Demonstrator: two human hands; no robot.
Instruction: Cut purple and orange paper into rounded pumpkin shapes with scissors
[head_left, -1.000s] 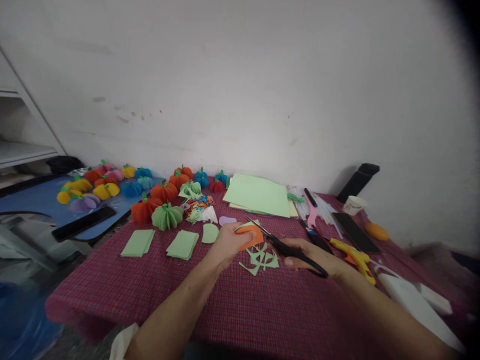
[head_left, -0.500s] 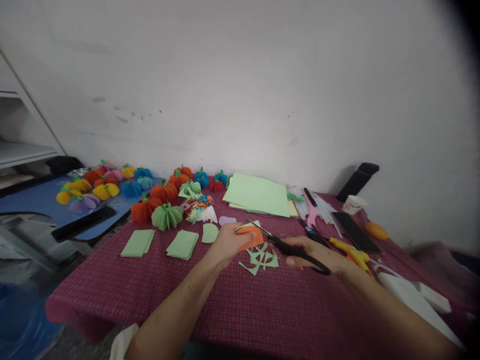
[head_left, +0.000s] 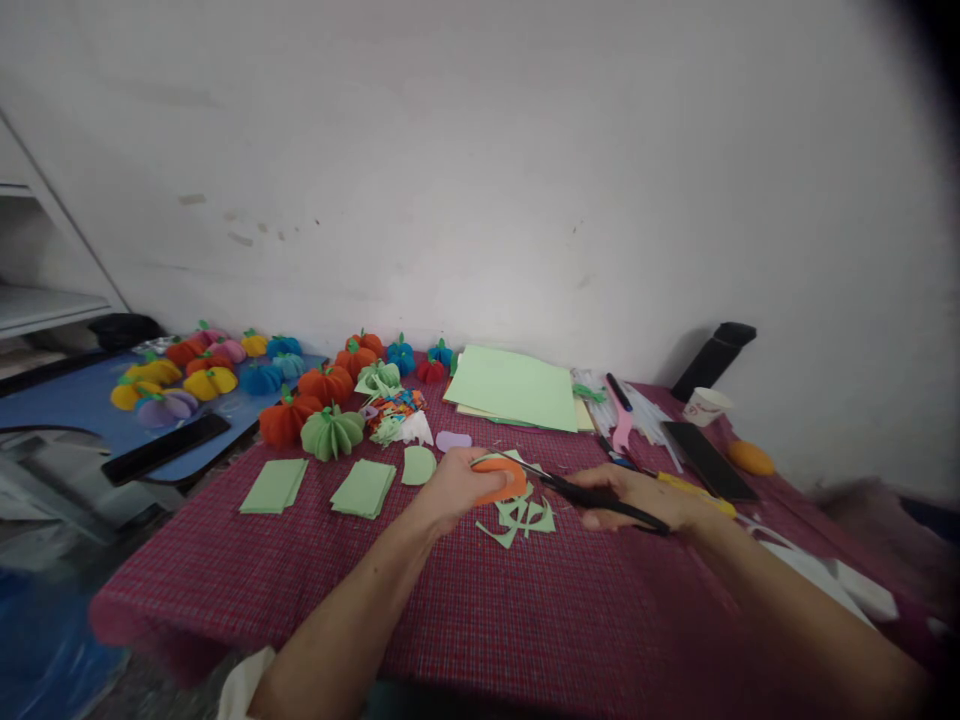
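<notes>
My left hand (head_left: 457, 487) is closed on an orange paper piece (head_left: 501, 481) with a rounded outline; a sliver of light green paper shows along its upper edge. In my right hand (head_left: 626, 492) are black-handled scissors (head_left: 574, 490), their blades at the upper right edge of the orange piece. Light green paper scraps (head_left: 521, 515) lie on the table just below the blades. Left of my left hand rest a rounded green paper piece (head_left: 418, 466) and a stack of green paper rectangles (head_left: 364, 489). Further left is another green stack (head_left: 274, 487).
Several folded-paper pumpkins (head_left: 332, 433) stand at the back left, more on a blue table (head_left: 75, 395). Large green sheets (head_left: 517, 385) lie against the wall. On the right are a yellow-handled tool (head_left: 705, 491), a dark phone-like slab (head_left: 709, 460), a paper cup (head_left: 706, 406) and an orange oval object (head_left: 750, 458).
The scissors' handles have come closer together, and the blades look more shut. The green strip above the orange piece has shrunk. My left hand has barely moved.
</notes>
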